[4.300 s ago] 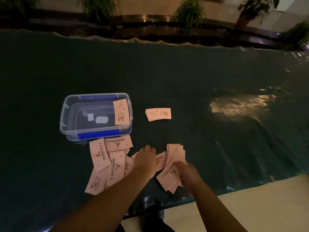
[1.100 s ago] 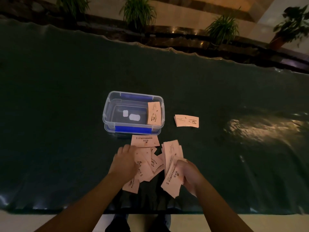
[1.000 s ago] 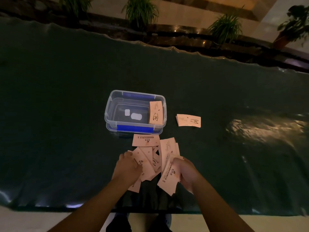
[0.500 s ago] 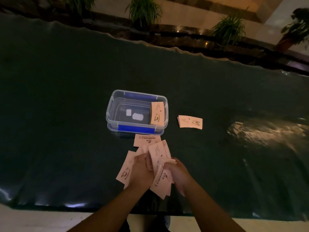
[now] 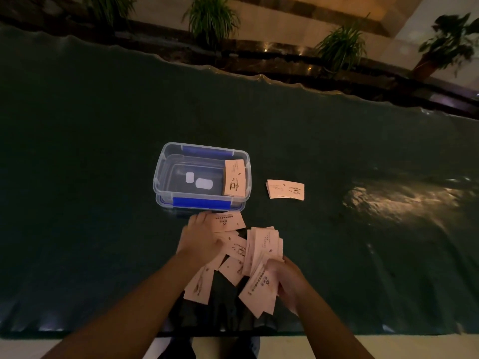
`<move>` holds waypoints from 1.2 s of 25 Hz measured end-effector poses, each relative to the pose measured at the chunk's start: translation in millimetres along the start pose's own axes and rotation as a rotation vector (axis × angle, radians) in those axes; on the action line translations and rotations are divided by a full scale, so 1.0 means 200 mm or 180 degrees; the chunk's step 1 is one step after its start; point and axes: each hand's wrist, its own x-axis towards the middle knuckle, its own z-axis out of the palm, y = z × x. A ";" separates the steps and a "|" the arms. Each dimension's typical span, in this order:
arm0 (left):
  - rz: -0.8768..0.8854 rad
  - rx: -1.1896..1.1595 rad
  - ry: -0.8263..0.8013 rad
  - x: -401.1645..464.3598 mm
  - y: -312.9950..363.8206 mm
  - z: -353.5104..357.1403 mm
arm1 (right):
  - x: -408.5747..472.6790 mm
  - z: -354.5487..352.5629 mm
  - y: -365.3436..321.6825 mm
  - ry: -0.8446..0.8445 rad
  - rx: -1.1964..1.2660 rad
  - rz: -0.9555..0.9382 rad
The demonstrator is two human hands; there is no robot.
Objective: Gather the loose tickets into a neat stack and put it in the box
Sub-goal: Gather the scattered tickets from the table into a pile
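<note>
Pink tickets (image 5: 261, 251) fan from the right hand's (image 5: 286, 281) clenched fingers; left hand (image 5: 201, 237) lies released on loose ones.

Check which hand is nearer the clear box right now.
Left. The left hand lies just in front of the clear box, on loose tickets. The right hand holds a bunch farther back.

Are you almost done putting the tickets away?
Not yet. One stack already leans inside the box. The right hand holds a messy bunch, and the left hand reaches for a loose ticket. More loose tickets and a small pile beside the box are left.
</note>
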 end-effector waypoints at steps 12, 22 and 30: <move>-0.0543 0.0888 -0.0642 -0.08 0.06 0.03 | -0.01 -0.07 -0.04 -0.0209 0.0547 0.0027; -0.1652 -0.1153 -0.0850 -0.27 0.21 0.10 | 0.06 0.05 -0.27 -0.0586 -0.1256 -0.0446; -0.1130 0.0294 -0.1375 -0.14 0.30 0.16 | 0.11 0.12 -0.33 -0.0461 -0.2102 -0.0616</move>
